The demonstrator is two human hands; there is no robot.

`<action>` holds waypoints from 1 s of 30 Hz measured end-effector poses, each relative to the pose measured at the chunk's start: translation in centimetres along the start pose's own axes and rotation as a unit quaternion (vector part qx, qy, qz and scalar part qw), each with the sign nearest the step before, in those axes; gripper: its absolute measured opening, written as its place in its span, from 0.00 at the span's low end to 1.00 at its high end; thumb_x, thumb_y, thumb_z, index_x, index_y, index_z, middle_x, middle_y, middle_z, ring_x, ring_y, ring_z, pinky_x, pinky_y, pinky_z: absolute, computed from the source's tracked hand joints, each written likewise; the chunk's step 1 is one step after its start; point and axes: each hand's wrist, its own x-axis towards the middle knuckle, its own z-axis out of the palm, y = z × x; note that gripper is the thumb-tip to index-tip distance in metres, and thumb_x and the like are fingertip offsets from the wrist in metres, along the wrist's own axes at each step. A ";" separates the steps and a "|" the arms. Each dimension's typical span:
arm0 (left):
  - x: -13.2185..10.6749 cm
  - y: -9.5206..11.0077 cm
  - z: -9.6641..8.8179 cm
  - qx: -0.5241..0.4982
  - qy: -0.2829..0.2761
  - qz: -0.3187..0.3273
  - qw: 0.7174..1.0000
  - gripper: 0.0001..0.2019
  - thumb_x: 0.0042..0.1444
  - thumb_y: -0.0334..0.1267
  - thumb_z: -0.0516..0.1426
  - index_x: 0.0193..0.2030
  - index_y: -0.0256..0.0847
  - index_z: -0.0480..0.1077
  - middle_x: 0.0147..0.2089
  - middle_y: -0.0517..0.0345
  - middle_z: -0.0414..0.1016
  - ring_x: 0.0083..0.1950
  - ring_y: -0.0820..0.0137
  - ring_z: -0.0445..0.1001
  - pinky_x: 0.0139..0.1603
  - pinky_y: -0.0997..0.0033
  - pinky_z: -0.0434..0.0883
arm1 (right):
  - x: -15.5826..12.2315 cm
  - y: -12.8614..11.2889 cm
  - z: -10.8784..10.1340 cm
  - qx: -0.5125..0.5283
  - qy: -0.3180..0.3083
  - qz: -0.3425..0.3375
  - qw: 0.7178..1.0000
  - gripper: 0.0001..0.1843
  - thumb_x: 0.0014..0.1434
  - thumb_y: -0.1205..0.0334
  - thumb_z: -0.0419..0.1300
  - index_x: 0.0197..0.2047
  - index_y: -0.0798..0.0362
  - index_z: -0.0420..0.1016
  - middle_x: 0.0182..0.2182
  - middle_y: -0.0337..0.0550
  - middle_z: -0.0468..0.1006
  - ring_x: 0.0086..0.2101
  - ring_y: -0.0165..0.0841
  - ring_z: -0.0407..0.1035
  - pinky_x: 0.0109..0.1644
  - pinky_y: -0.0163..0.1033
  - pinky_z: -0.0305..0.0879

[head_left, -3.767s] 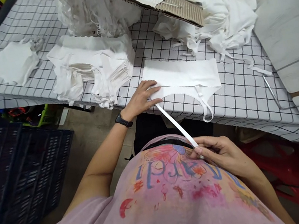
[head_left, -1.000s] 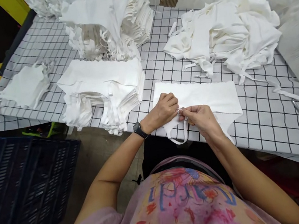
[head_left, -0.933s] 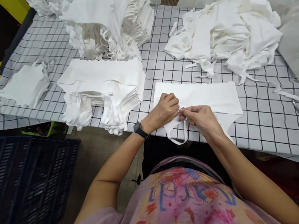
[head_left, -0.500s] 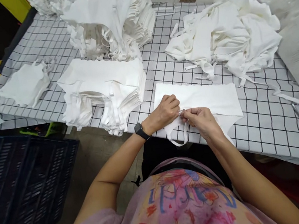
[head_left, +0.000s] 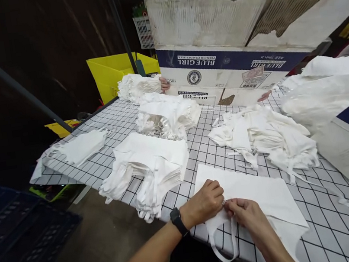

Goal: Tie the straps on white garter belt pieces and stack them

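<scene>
A white strappy top [head_left: 251, 185] lies flat at the table's near edge, its straps toward me. My left hand [head_left: 205, 203], closed with knuckles up, rests over the garment's middle and pinches one end of the white shoulder strap [head_left: 234, 240]. Opposite it, my right hand [head_left: 248, 216] pinches the same strap between thumb and fingertips, almost touching the left. A small piece, perhaps a strap ring, shows between the fingertips; its details are too small to tell. Below the hands the strap hangs in a loop over the edge.
Left of my hands is a neat stack of white tops [head_left: 151, 152], with another stack [head_left: 168, 110] behind. A loose heap of tops [head_left: 263, 135] lies to the right. Upright cardboard [head_left: 217, 67] borders the far side, held by another person's hands [head_left: 165, 84]. A blue crate [head_left: 24, 245] stands lower left.
My view has tilted upward, bringing in the cardboard and the other person's hands. Both my hands keep their pinch on the strap, with little visible movement against the top.
</scene>
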 end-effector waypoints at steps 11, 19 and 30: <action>-0.1 -0.1 0.2 -0.027 -0.028 -0.014 0.999 0.11 0.65 0.30 0.59 0.30 0.38 0.68 0.37 0.54 0.73 0.46 0.65 0.69 0.49 0.64 0.69 | -0.3 0.0 0.1 0.002 0.014 0.007 1.000 0.19 0.46 0.48 0.67 0.18 0.54 0.70 0.15 0.32 0.57 0.20 0.23 0.42 0.28 0.35 0.36; -0.1 -0.4 0.3 -0.059 -0.009 -0.027 0.998 0.10 0.66 0.29 0.57 0.31 0.37 0.70 0.37 0.53 0.74 0.45 0.65 0.69 0.47 0.64 0.68 | -0.4 -0.2 -0.4 0.008 0.056 0.009 0.998 0.21 0.45 0.46 0.68 0.18 0.55 0.72 0.13 0.33 0.59 0.18 0.23 0.43 0.25 0.36 0.39; 0.1 -0.4 0.2 -0.133 -0.002 -0.049 0.990 0.12 0.70 0.30 0.53 0.34 0.36 0.72 0.38 0.51 0.74 0.46 0.64 0.68 0.47 0.62 0.66 | -0.8 -1.1 -0.5 0.007 0.033 0.027 0.999 0.18 0.44 0.50 0.71 0.20 0.56 0.76 0.18 0.38 0.71 0.19 0.22 0.47 0.23 0.34 0.40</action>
